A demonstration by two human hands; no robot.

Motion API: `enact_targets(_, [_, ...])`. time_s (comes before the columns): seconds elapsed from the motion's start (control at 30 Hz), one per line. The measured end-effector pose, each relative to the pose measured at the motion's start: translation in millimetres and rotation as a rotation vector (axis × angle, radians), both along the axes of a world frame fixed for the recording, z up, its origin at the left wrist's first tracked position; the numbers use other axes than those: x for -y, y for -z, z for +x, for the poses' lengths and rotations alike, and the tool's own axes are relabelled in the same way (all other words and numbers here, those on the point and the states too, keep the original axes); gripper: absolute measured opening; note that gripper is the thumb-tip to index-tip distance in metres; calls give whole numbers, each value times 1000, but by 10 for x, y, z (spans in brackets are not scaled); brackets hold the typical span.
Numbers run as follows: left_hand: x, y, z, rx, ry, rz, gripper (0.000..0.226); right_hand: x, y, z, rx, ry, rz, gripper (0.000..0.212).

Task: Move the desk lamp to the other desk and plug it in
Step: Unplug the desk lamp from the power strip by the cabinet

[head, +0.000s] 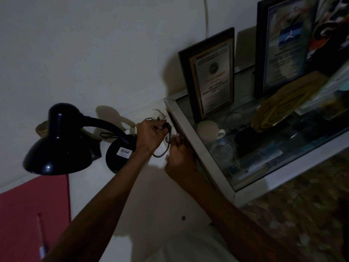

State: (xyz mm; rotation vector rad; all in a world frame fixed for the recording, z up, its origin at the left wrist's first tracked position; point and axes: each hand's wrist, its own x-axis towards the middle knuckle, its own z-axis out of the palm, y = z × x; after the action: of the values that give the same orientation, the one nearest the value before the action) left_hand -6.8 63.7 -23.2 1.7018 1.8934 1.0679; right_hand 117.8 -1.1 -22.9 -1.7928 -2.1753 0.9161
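A black desk lamp with a gooseneck stands on a white desk, its round base bearing a white label. Its thin black cord loops from the base toward the wall. My left hand is closed on the black plug, held close to a white socket area on the wall by the cabinet corner. Just to the right and lower, my right hand has its fingers closed near the cord; whether it grips the cord is unclear. The lamp is unlit.
A glass-topped cabinet stands right of the desk, holding a white cup and small items inside. Two framed certificates and a wooden plaque rest on it. A red folder with a pen lies on the desk's left. Patterned floor lies at right.
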Motion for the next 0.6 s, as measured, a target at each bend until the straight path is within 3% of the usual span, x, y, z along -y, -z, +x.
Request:
enact_targets(0.13, [55, 1, 26, -22, 3, 19, 24, 17, -12, 16, 4, 0, 21, 81])
enact_targets(0.23, [-32, -205, -21, -1, -20, 145, 23, -8, 15, 6, 74, -37, 20, 79])
enact_targets(0.33, [-137, -440, -127, -59, 76, 193, 24, -2, 28, 2, 159, -87, 18, 79])
enact_targets(0.6, [544, -184, -263, -109, 14, 186, 27, 86, 39, 58, -27, -25, 54, 74])
